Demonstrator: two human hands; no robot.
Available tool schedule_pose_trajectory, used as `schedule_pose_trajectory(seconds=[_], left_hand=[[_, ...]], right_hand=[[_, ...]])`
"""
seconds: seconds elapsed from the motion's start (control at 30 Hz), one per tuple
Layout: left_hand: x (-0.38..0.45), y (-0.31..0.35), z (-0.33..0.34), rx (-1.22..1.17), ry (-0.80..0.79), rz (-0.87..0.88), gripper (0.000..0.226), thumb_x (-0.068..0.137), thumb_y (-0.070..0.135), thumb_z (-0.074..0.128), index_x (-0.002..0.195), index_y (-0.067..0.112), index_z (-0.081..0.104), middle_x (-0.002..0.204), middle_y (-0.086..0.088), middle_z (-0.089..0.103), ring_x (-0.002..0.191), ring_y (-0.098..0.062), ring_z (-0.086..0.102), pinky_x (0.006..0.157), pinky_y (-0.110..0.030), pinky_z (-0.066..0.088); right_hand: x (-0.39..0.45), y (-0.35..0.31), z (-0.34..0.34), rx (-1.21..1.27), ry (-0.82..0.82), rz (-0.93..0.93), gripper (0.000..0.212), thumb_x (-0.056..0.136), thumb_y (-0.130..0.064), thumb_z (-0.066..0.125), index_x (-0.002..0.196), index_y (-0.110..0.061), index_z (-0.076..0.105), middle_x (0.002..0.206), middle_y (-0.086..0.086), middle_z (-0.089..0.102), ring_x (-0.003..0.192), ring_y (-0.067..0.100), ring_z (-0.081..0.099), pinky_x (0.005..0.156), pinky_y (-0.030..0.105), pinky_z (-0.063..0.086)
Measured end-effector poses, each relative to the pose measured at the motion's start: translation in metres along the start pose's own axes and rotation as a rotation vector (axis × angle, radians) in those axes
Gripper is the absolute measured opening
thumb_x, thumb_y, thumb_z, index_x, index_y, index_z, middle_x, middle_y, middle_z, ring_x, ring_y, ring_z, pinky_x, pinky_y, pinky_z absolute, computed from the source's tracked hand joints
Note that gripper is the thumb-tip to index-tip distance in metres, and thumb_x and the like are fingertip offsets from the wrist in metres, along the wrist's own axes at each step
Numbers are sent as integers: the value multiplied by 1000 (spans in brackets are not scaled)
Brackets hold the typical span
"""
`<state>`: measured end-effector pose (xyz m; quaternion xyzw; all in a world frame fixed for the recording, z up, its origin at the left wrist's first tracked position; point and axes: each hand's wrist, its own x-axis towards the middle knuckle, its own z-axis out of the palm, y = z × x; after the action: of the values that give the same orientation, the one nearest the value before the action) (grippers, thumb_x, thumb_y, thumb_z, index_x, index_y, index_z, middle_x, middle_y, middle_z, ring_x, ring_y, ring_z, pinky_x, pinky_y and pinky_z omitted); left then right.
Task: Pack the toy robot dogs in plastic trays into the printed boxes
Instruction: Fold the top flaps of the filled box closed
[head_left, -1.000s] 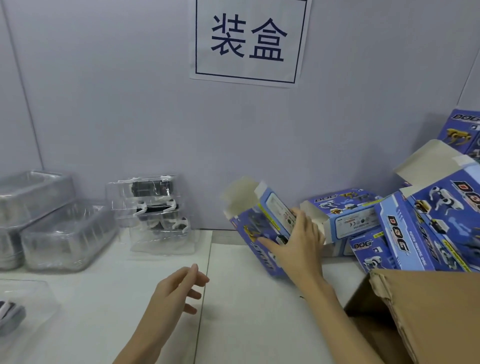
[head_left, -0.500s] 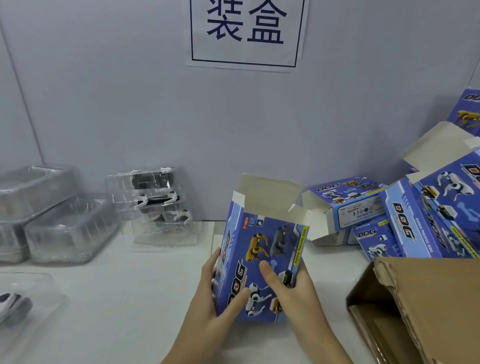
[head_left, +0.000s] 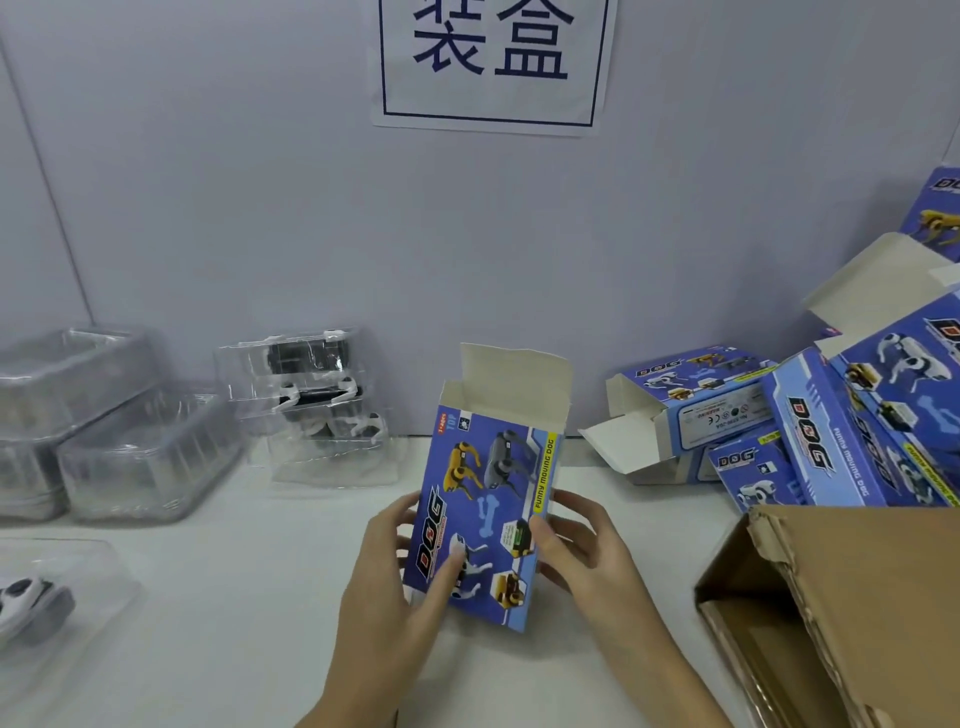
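Printed box (head_left: 485, 512) is standing upright on the counter (head_left: 249, 623), directly in front of me, with its top flaps open and its picture face turned toward me. I am holding it between both hands so that the mouth is facing up and is ready to receive a tray. My left hand (head_left: 395, 582) is gripping the left edge, thumb lying across the printed face near the white dog and fingers wrapping behind. My right hand (head_left: 582, 551) is gripping the right edge, thumb pressing on the front beside the yellow side strip and fingers curling round the side. Holding from both sides is, I judge, squaring the thin card walls and steadying them against collapse.

Toy robot dogs in clear plastic trays (head_left: 311, 400) are waiting in a stack at the back of the counter, to the left of the box and well apart from it; one more tray with a white dog (head_left: 31, 597) is lying at the left near edge. Empty clear trays (head_left: 140, 457) are sitting further left. Other printed boxes (head_left: 810, 441) are lying heaped to the right, some with flaps open, behind a brown cardboard carton (head_left: 841, 613). A paper sign (head_left: 493, 62) is hanging on the wall above.

No tray is inside the box yet; filling it is the step in hand.
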<state>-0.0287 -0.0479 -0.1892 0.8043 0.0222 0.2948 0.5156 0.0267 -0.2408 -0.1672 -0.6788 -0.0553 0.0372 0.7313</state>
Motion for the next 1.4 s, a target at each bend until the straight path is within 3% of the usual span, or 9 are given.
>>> schedule_pose_trajectory(seconds=[0.2, 0.27, 0.4, 0.53, 0.67, 0.83, 0.97, 1.13, 1.4], left_hand=[[-11, 25, 5, 339, -322, 59, 151, 49, 109, 43, 160, 30, -23, 161, 32, -2, 147, 9, 10, 125, -24, 17], [-15, 39, 9, 230, -329, -62, 158, 48, 102, 61, 159, 29, -24, 165, 27, -9, 152, 5, 6, 123, -18, 13], [-20, 37, 11, -123, -346, -145, 150, 48, 85, 84, 162, 38, -1, 162, 32, 19, 139, 27, 23, 104, 3, 30], [-17, 35, 8, -302, -485, -250, 114, 52, 74, 92, 149, 52, 38, 133, 24, 67, 123, 0, 64, 101, -24, 56], [-6, 25, -2, -575, -552, -419, 113, 34, 65, 102, 131, 23, 60, 115, 1, 79, 104, -20, 77, 82, -28, 62], [-1, 16, -3, -669, -388, -451, 96, 42, 59, 101, 115, 3, 72, 112, -21, 77, 96, -30, 78, 78, -35, 63], [8, 20, -6, -489, -237, -257, 65, 88, 56, 75, 145, 32, 56, 124, 0, 76, 114, -25, 73, 97, -50, 59], [5, 21, -9, -365, -320, -97, 99, 74, 73, 75, 153, 67, 15, 139, 25, 59, 126, -9, 65, 93, -35, 60], [11, 3, -22, -161, -356, -76, 94, 75, 61, 83, 147, 70, 23, 141, 26, 56, 126, -8, 61, 97, -39, 59]], right_hand=[[-2, -9, -6, 9, 71, 23, 24, 108, -37, 48, 114, -17, 60, 95, -2, 79, 86, 8, 76, 70, 27, 57], [-2, -12, -10, -52, 83, 14, 25, 109, -33, 47, 109, -14, 62, 93, 0, 77, 82, 9, 76, 66, 25, 58], [-8, -21, -9, -42, 56, 30, 45, 109, -39, 42, 92, -17, 77, 88, 6, 78, 78, 18, 77, 64, 33, 60], [-11, -20, -3, -114, 90, 28, 25, 103, -34, 60, 102, -11, 68, 93, 19, 75, 82, 36, 76, 69, 53, 62], [-7, -26, -6, -158, 147, 1, 65, 73, -64, 70, 129, -38, 49, 116, -3, 68, 100, 9, 68, 71, 24, 54], [-14, -31, -13, 360, -226, 294, 68, 72, -53, 79, 130, -19, 66, 122, 13, 75, 108, 35, 75, 84, 48, 64], [-16, -30, -9, 251, -152, 146, 71, 64, -47, 83, 128, -27, 60, 111, 0, 80, 96, 26, 78, 69, 35, 65], [-14, -21, -2, -47, -150, -9, 80, 67, -38, 89, 135, -33, 45, 112, -1, 77, 99, 17, 76, 77, 31, 64], [-2, -13, -12, -138, -138, -120, 78, 64, -31, 91, 131, -41, 52, 115, -21, 73, 109, 3, 69, 85, 22, 60]])
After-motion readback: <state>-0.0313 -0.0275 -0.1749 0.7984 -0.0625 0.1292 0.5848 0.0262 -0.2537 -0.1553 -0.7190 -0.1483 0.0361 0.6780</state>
